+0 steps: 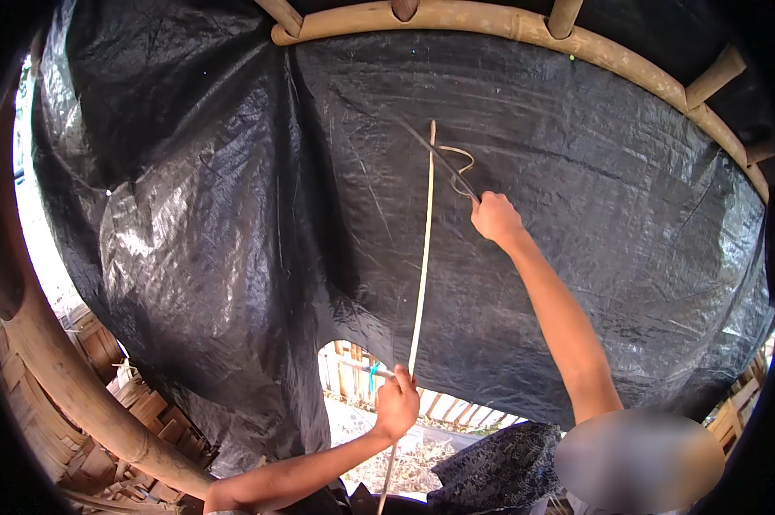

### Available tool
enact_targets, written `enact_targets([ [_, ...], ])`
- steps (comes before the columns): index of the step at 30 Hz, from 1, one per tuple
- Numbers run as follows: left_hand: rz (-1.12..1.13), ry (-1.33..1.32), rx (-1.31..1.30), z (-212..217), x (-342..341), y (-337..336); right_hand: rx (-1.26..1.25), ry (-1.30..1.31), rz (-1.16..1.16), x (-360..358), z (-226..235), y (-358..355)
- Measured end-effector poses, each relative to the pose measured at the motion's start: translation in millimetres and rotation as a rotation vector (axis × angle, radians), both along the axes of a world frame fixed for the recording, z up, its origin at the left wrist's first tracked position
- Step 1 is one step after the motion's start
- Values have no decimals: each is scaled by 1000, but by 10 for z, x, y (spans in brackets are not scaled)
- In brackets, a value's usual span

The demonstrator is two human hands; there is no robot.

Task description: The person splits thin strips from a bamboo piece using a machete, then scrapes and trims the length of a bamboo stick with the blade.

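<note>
My left hand [398,402] is closed around a long, thin, pale bamboo strip [422,275], low in the middle of the head view. The strip runs up from the lower edge, through the hand, to a free tip above. Up and to the right, my right hand [496,218] grips a knife [454,171] with a narrow dark blade. Its blade slants up and left, crossing the strip just below the tip. A thin, pale curl of bamboo [471,157] loops beside the blade; whether it is still attached to the strip I cannot tell. My right fingers hide the knife's handle.
A black plastic sheet [576,257] hangs across the view, with a folded part [190,215] at left. A curved bamboo rail [456,15] crosses the top. Another bamboo pole [87,386] and woven bamboo [39,403] stand at lower left. Dark patterned cloth [507,468] lies below.
</note>
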State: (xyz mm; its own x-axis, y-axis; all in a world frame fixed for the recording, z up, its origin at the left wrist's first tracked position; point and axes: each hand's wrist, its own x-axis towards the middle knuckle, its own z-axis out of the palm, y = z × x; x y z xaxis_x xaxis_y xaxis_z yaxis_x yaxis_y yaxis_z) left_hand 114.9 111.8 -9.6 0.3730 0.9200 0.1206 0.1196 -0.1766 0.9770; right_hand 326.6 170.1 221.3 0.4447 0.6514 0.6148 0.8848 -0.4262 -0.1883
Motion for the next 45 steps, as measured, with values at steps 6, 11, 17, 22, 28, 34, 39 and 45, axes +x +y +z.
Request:
enact_targets([
  [6,-22,-79,-59,-31,-1,55,-141,-46,100,-193,-177,-158],
  [11,-34,-115,-107,-65,-40,112,-478,-481,367,-565,-586,-485],
  [17,1,-30,30,-92,-8,69,-218,-486,300,-188,-241,-220],
  [22,-97,-111,-62,-65,78,-30,-64,62,-15,117,352,-44],
  [28,-93,-211,-129,-120,46,44,-202,-269,110,-236,122,-250],
  [34,-46,-174,-157,-121,16,38,-407,-643,348,-232,-71,-342],
  [39,-106,-148,-59,-16,-15,-41,14,-470,153,329,178,-129],
  [45,-189,-194,-91,42,-16,-250,-123,117,-17,92,531,-139],
])
